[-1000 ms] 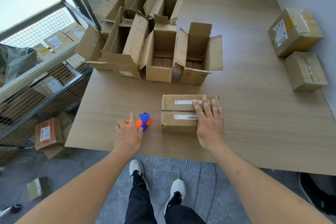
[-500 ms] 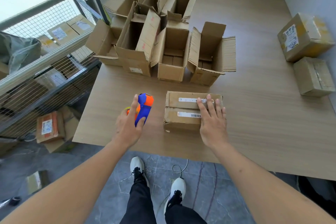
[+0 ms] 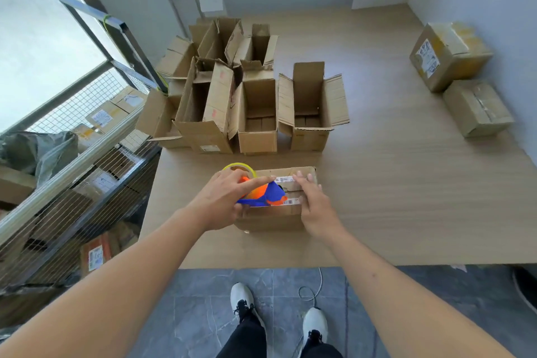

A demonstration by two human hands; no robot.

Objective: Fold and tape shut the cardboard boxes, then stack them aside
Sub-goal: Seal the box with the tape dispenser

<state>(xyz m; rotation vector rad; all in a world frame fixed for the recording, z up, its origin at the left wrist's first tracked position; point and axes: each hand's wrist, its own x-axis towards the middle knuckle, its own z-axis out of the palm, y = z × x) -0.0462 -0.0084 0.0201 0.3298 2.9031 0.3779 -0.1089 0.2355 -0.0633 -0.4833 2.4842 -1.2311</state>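
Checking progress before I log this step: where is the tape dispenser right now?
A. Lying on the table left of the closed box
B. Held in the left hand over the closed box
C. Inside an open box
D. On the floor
B: the left hand grips the tape dispenser over the closed box, which the right hand steadies.

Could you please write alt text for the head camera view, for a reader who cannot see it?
A person's left hand holds an orange-and-blue tape dispenser over a closed cardboard box while the right hand presses its top. Open boxes stand behind on the wooden table.
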